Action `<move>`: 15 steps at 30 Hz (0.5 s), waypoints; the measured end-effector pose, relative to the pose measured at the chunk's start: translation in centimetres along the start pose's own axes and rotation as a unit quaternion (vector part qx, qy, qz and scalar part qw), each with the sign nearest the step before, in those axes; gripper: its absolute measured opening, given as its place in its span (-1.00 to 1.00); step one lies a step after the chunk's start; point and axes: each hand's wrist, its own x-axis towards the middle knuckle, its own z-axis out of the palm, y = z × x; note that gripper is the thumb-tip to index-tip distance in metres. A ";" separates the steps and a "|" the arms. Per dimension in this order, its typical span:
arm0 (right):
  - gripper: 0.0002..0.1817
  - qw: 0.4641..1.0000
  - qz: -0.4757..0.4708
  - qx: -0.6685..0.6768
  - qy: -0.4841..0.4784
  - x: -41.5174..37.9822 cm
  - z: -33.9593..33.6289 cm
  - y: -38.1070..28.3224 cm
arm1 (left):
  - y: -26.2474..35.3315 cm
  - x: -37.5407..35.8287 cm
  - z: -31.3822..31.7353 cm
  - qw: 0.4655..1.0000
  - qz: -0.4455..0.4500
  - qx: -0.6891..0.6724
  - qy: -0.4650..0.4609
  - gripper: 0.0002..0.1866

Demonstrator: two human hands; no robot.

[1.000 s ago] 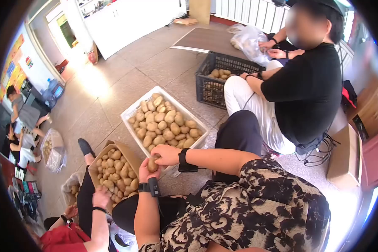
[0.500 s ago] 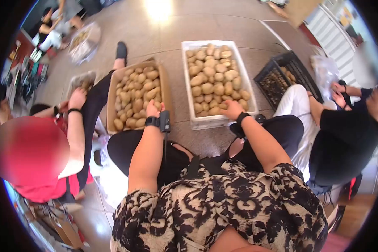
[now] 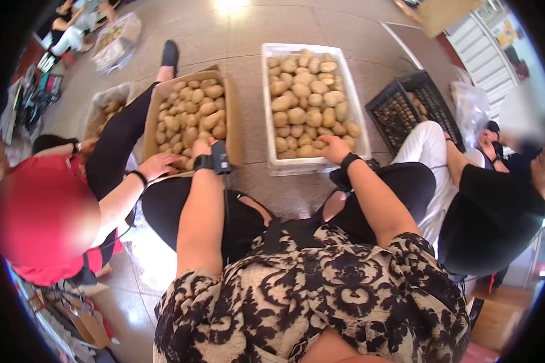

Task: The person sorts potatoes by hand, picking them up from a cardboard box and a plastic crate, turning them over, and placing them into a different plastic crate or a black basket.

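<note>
My left hand (image 3: 203, 148) is at the near edge of a cardboard box (image 3: 235, 130) filled with brown potatoes (image 3: 191, 109). Its back faces me and hides most of the fingers, so I cannot tell what it holds. Over the near right corner of a white plastic crate (image 3: 352, 91), my right hand (image 3: 336, 149) rests on the potatoes (image 3: 309, 100) heaped inside, thumb and fingers apart. Both wrists wear black bands, and a small dark device (image 3: 221, 158) sits on the left one.
On my left, a person in red has a hand (image 3: 162, 164) in the cardboard box's near corner. A black crate (image 3: 445, 100) with a few potatoes stands at right, beside another person's white-trousered leg (image 3: 421, 142). A bag-lined box (image 3: 94, 118) stands far left.
My left hand has moved left and slightly nearer along the box. The neighbour's hand has come from the far-left box into the cardboard box. My right hand stays at the crate's corner.
</note>
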 end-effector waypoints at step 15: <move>-0.46 1.000 0.001 0.022 0.016 -2.4 -1.8 -2.1 | 8.7 -1.9 2.2 0.493 -0.349 -0.793 -0.075 -0.82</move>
